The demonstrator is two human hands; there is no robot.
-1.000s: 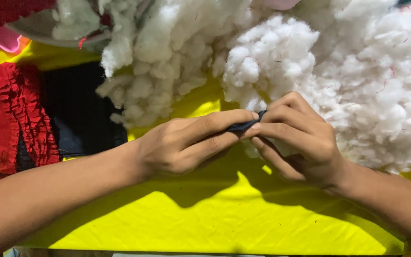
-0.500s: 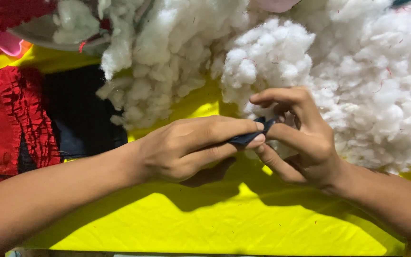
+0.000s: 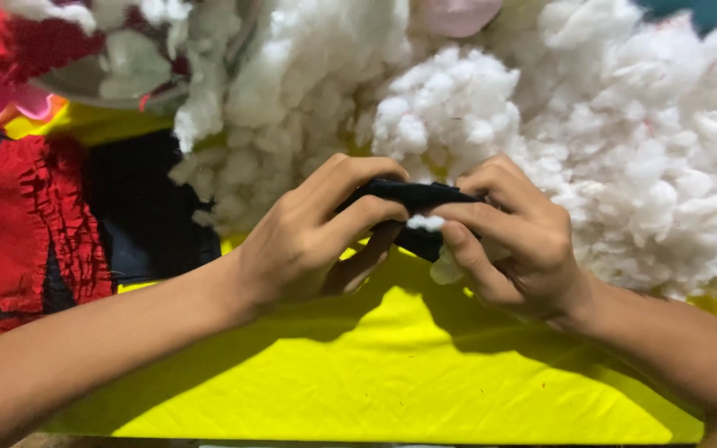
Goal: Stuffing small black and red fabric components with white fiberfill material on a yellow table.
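Both of my hands grip a small black fabric piece above a yellow cloth. My left hand pinches its left end with thumb and fingers. My right hand curls around its right end, and a tuft of white stuffing shows at the opening between my thumbs. More stuffing peeks out under my right palm. Much of the black piece is hidden by my fingers.
A big heap of white fibre stuffing fills the back and right. Red ruffled fabric and a dark cloth lie at the left. Pink and red pieces sit at the far left corner.
My hands have drawn closer together on the black piece and lifted it slightly. A tuft of white stuffing now shows between my thumbs.
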